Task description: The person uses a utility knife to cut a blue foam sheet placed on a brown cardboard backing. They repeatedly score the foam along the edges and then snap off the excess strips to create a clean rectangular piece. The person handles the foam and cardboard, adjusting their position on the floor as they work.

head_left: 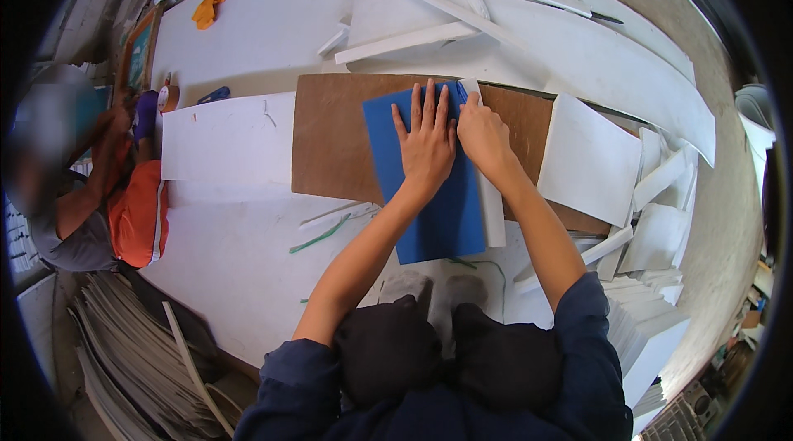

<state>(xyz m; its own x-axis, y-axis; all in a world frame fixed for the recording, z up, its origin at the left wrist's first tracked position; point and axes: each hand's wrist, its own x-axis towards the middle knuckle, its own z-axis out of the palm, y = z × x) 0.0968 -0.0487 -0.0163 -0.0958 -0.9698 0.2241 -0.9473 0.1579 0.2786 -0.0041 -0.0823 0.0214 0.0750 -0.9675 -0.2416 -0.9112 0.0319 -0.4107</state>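
A blue rectangular board (429,218) lies tilted over a brown board (334,135). My left hand (428,139) presses flat on it, fingers spread toward its far end. Along the blue board's right edge runs a white strip (491,214). At the far end of that edge my right hand (486,134) is closed, its fingers curled by the strip's top. A small dark blue bit shows at those fingertips, but what they hold is mostly hidden.
White offcuts (661,181) pile up at the right, and long white strips (413,40) lie at the back. At the left sits a person in orange shorts (139,214), near a tape roll (168,98) and a blue cutter (215,95). An orange cloth (215,2) lies far left.
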